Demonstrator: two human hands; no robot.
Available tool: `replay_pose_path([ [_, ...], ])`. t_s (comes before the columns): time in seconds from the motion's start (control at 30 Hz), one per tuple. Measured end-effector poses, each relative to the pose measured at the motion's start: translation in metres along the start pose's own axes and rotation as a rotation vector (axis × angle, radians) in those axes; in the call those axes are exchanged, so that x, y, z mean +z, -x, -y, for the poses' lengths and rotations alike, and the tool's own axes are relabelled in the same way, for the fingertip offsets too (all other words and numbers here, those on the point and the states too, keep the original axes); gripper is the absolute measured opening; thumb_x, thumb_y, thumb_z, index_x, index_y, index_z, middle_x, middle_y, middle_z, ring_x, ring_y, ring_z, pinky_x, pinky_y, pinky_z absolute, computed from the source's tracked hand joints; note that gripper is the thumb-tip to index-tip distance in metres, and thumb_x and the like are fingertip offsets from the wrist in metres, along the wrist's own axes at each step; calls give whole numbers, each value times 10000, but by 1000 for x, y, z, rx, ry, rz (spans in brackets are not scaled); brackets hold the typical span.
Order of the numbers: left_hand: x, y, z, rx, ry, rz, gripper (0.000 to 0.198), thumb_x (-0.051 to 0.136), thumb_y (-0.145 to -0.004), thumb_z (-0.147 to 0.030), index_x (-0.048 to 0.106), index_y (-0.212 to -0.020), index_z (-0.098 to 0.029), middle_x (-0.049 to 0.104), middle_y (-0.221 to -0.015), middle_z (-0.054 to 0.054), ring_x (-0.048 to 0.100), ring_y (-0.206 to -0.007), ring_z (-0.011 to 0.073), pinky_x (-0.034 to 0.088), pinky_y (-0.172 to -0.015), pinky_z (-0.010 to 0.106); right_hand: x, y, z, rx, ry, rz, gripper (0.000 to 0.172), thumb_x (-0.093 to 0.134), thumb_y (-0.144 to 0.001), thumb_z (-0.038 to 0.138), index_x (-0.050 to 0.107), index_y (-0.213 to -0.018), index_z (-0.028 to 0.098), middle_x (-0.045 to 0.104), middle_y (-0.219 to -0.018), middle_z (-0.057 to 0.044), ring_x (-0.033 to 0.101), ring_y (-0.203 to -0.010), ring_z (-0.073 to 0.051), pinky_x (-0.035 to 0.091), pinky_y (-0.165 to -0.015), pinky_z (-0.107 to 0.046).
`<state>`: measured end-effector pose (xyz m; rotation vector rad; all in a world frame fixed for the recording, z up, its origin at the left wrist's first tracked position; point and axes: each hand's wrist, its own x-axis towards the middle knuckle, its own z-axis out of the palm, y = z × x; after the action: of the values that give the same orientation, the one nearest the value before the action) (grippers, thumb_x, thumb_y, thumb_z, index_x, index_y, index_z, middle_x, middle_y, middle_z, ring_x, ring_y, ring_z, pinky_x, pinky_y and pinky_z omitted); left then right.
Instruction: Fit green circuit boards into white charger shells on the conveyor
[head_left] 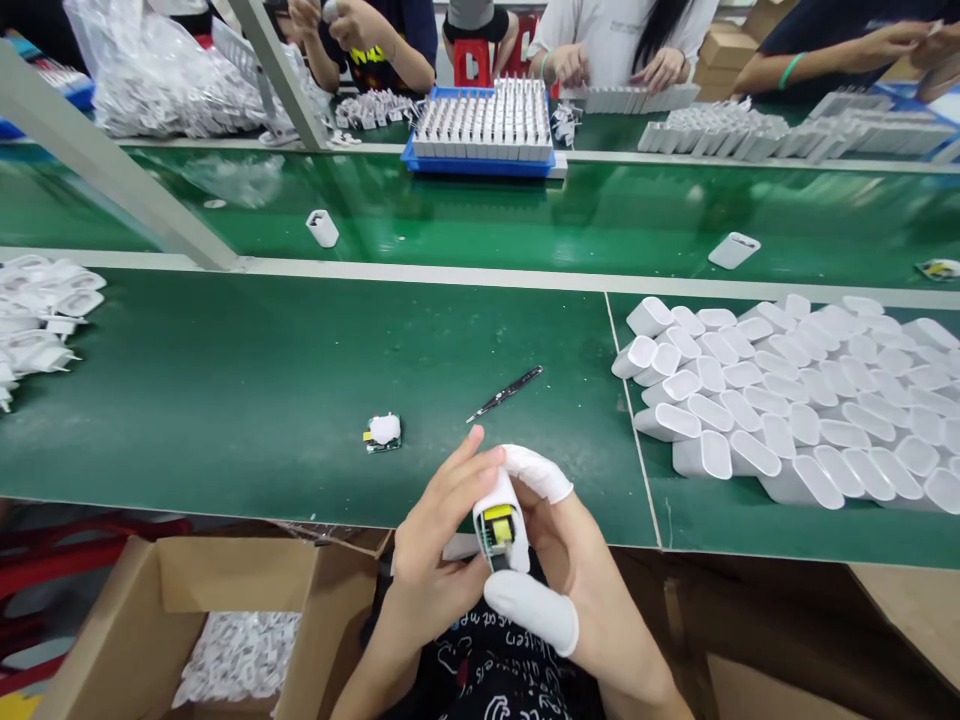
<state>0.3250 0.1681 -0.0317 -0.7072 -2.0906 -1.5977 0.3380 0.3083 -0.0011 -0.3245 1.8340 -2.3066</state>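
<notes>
Between my two hands, close to the bench's front edge, is a white oval charger housing (517, 535) with a circuit board (498, 528) showing in its open end. Yellow-wrapped parts stand out on that board. My left hand (439, 540) grips the housing from the left, its fingers over the upper side. White finger cots cover the thumb and a finger of my right hand (566, 550), which closes on the housing from the right, the thumb at the open end. Beyond them lie black tweezers (505, 394) and a loose circuit board (384, 432) with a white top.
Many empty white housings (817, 400) lie at the right, and white plug parts (45, 315) at the left. Single housings (322, 228) sit on the green conveyor (525, 225). Co-workers sit behind a blue tray (480, 165). A cardboard box (232, 575) stands below left.
</notes>
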Motion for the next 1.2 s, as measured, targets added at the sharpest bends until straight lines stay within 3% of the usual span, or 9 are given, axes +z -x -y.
replay_pose_path([
  [0.17, 7, 2, -1, 92, -150, -72, 618, 668, -749, 10, 499, -1336, -85, 590, -1324, 116, 526, -1276, 292, 507, -1052, 417, 0, -8, 0, 81, -81, -51, 485, 721, -806, 294, 528, -1251, 316, 651, -1201, -41, 646, -1082, -226, 572, -850, -320],
  [0.3, 8, 3, -7, 15, -171, -127, 611, 679, -743, -4, 512, -1324, -92, 608, -1286, 103, 575, -1212, 253, 532, -1016, 363, -4, -3, -1, 71, -44, -44, 696, 782, -762, 277, 444, -1362, 372, 627, -1267, -19, 607, -1162, -212, 487, -1009, -344],
  [0.37, 8, 3, -9, -22, -171, -152, 610, 698, -734, -14, 523, -1312, -99, 612, -1272, 99, 589, -1189, 239, 538, -1007, 352, -9, -1, -2, 77, -72, -29, 640, 776, -775, 309, 487, -1343, 367, 626, -1277, -15, 593, -1183, -208, 445, -1060, -359],
  [0.5, 7, 0, -9, 25, -203, -137, 620, 689, -724, 21, 518, -1309, -89, 620, -1251, 113, 587, -1195, 245, 545, -998, 358, -18, -4, -4, 167, -261, 37, 347, 717, -834, 348, 626, -1167, 309, 708, -1086, -17, 663, -1029, -161, 521, -937, -284],
  [0.73, 2, -4, -4, 111, -297, -33, 587, 667, -737, 25, 527, -1289, -116, 638, -1211, 127, 602, -1164, 275, 571, -938, 425, -29, -20, -9, 241, -294, 171, 404, 793, -751, 302, 595, -1099, 245, 697, -1019, -34, 681, -925, -159, 575, -799, -283],
  [0.8, 2, -3, -3, 55, -285, -63, 581, 686, -744, -17, 521, -1287, -145, 643, -1179, 110, 609, -1136, 256, 576, -918, 411, -29, -18, -10, 157, -242, 108, 421, 781, -765, 329, 597, -1138, 261, 701, -1050, -34, 692, -931, -167, 574, -861, -328],
  [0.9, 6, -2, 1, -16, -250, -183, 583, 760, -698, -67, 524, -1222, -165, 613, -1101, 81, 616, -1072, 228, 576, -879, 383, -26, -6, -12, -74, -11, -105, 368, 733, -817, 329, 623, -1166, 301, 679, -1161, -38, 683, -1008, -197, 539, -966, -401],
  [1.07, 19, -1, 3, -79, -45, -299, 539, 751, -711, -66, 451, -1126, -234, 450, -1031, 9, 647, -885, 148, 585, -735, 321, -13, 11, -18, -420, 555, -205, 465, 720, -800, 127, 622, -1231, 272, 693, -1167, -67, 672, -1047, -238, 595, -891, -393],
  [1.2, 27, 2, -2, -105, -34, -359, 548, 691, -716, 7, 415, -1119, -242, 403, -1053, 9, 641, -881, 128, 579, -733, 308, -4, 10, -29, -585, 694, -281, 505, 670, -822, 80, 580, -1289, 251, 706, -1112, -91, 676, -1030, -244, 619, -838, -389],
])
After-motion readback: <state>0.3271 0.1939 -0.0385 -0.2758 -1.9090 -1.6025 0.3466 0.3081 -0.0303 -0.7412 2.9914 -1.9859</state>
